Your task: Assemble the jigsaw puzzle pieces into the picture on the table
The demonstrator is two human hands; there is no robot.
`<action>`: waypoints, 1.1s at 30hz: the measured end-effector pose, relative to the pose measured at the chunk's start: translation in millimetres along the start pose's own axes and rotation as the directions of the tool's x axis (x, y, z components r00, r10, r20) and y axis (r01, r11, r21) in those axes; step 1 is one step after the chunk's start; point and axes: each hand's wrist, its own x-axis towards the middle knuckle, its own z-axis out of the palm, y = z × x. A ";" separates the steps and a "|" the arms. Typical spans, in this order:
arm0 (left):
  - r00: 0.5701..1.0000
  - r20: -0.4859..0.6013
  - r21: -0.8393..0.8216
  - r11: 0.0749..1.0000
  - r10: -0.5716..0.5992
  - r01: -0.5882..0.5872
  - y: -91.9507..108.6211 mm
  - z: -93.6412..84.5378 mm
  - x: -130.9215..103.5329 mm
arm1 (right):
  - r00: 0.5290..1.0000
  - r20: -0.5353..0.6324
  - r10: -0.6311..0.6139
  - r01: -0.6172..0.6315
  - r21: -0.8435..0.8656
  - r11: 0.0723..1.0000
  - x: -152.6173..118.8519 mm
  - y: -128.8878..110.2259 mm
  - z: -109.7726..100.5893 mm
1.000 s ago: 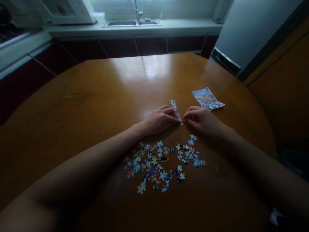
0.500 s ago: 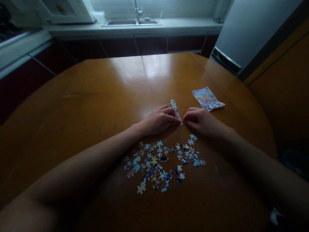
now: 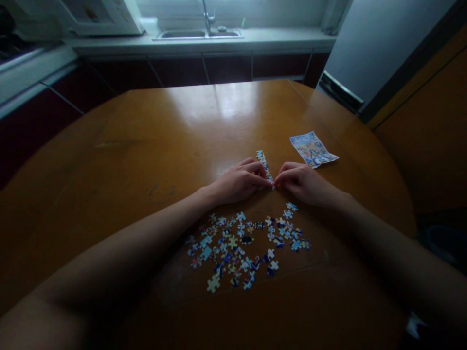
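A narrow strip of joined jigsaw puzzle pieces runs from its far end toward me, partly hidden behind my left hand. The fingers of that hand are bent and closed about the strip's near part, thumb and fingertip at its near end. Opposite it, my right hand is closed in a pinch, its fingertips against the same near end. Whatever lies between those fingertips is too small and covered to make out. Nearer to me, many loose jigsaw pieces are spread in a heap, some face up in blue, yellow and white.
A crumpled picture sheet with a colourful print lies beyond my right hand. All of this is on a wooden table with rounded corners. Behind stand a counter with a sink, a microwave and a fridge.
My right fingertips have moved slightly left, closing the small gap to the near end of the strip. My left hand and the loose pieces stay nearly the same.
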 end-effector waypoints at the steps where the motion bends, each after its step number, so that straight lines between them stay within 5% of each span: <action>1: 1.000 -0.001 -0.004 1.000 -0.001 0.001 -0.4 0.4 0.1 | 1.000 0.005 -0.002 0.002 -0.002 1.000 -0.1 -0.1 0.0; 17: 0.994 0.083 -0.034 0.997 0.072 -0.070 1.2 -4.5 -0.7 | 0.999 0.029 0.013 -0.013 -0.002 1.000 0.5 1.8 -0.7; 33: 0.999 0.033 -0.040 0.999 0.027 -0.026 0.5 -1.3 0.4 | 1.000 0.016 -0.006 0.006 0.006 1.000 0.4 0.9 1.8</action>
